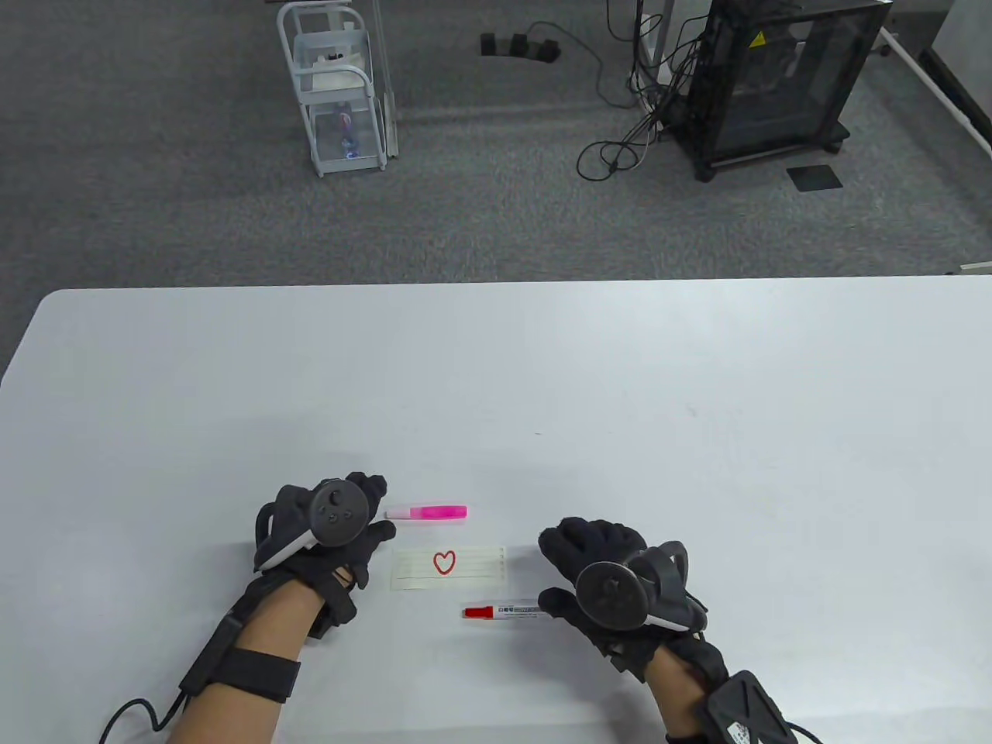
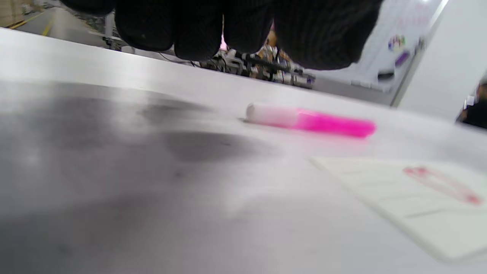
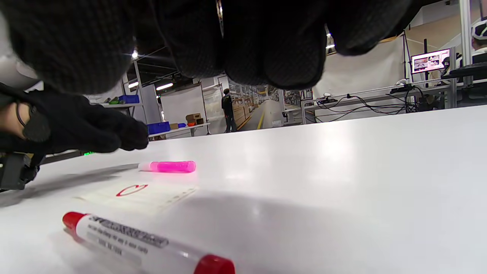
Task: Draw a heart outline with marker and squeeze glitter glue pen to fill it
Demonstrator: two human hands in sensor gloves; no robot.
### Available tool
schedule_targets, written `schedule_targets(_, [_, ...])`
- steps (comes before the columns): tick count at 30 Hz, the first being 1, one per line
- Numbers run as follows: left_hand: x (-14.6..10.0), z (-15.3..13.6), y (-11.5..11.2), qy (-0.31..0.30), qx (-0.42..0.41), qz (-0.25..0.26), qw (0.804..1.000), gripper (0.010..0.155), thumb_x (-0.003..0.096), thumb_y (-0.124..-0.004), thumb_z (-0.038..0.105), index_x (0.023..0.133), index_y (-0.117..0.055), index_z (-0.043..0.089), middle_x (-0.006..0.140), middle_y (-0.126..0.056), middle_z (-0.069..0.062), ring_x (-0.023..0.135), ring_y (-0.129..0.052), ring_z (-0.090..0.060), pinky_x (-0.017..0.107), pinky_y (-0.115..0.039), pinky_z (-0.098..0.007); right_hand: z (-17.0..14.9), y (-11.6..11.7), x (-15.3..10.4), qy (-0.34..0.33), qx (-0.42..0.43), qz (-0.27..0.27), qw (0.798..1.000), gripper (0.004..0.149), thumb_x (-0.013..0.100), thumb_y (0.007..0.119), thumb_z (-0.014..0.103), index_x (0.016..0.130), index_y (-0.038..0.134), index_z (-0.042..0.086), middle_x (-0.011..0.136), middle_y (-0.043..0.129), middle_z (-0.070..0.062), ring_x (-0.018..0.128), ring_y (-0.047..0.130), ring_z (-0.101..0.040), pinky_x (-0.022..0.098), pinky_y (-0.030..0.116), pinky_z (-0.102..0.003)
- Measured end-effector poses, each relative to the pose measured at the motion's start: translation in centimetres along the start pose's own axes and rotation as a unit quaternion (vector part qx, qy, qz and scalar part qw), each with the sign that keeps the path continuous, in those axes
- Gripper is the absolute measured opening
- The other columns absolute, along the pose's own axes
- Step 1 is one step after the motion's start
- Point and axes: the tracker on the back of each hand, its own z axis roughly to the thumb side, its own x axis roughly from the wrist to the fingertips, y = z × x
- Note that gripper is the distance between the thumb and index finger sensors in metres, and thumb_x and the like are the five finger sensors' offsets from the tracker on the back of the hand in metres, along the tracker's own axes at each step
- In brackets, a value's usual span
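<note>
1. A red heart [image 1: 443, 563] is seen drawn on a paper slip [image 1: 480, 570] on the white table [image 1: 542, 372]
2. Pink glitter pen [image 1: 428, 512] lies just beyond the slip; left hand [image 1: 333, 527] hovers near its white end, fingers relaxed, nothing held
3. Red-capped marker [image 1: 502, 611] lies in front of the slip; right hand [image 1: 612, 581] beside it, loosely curled, nothing gripped

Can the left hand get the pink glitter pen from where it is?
Probably yes. The left hand sits right beside the white end of the pink glitter pen, its fingers holding nothing, and only bare table shows between them in the left wrist view.
</note>
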Motion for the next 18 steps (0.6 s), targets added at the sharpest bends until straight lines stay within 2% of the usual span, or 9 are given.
schedule_targets(2, [1.1, 0.2, -0.1, -0.011, 0.046, -0.025, 0.999, 0.062, 0.0492, -0.076, 0.046, 0.101, -0.059, 0.016, 0.111, -0.063, -0.02, 0.097, -0.061, -0.048, 0.067, -0.051, -0.064, -0.1, -0.1, -0.1, 0.001, 0.004, -0.003, 1.0, 0.074, 0.038, 0.083, 0.051, 0.096, 0.07, 0.007, 0.098, 0.07, -0.028, 0.082, 0.077, -0.047, 0.059, 0.061, -0.065])
schedule_targets(8, [3.5, 0.4, -0.7, -0.024, 0.056, -0.058, 0.996, 0.061, 0.0483, -0.078, 0.045, 0.099, -0.062, 0.016, 0.11, -0.063, -0.019, 0.097, -0.061, -0.047, 0.067, -0.049, -0.064, -0.7, -0.2, -0.2, 0.007, 0.014, -0.004, 1.0, 0.074, 0.038, 0.083, 0.051, 0.096, 0.07, 0.007, 0.098, 0.069, -0.028, 0.083, 0.077, -0.047, 0.06, 0.061, -0.065])
schedule_targets(11, [4.4, 0.5, -1.1, -0.032, 0.069, -0.098, 0.992, 0.06, 0.0486, -0.078, 0.045, 0.099, -0.061, 0.017, 0.111, -0.059, -0.02, 0.098, -0.057, -0.046, 0.068, -0.049, -0.063, -0.8, -0.2, -0.2, 0.007, 0.018, -0.004, 1.0, 0.074, 0.038, 0.083, 0.051, 0.096, 0.07, 0.007, 0.099, 0.069, -0.028, 0.083, 0.076, -0.048, 0.06, 0.06, -0.066])
schedule_targets(18, [4.8, 0.7, -1.1, -0.053, 0.093, -0.054, 0.993, 0.05, 0.0476, -0.08, 0.042, 0.093, -0.071, 0.025, 0.108, -0.066, -0.015, 0.097, -0.063, -0.043, 0.067, -0.053, -0.061, -1.2, -0.1, -0.1, 0.017, 0.014, 0.006, 1.0, 0.072, 0.039, 0.083, 0.049, 0.096, 0.071, 0.007, 0.099, 0.069, -0.028, 0.083, 0.077, -0.048, 0.06, 0.06, -0.066])
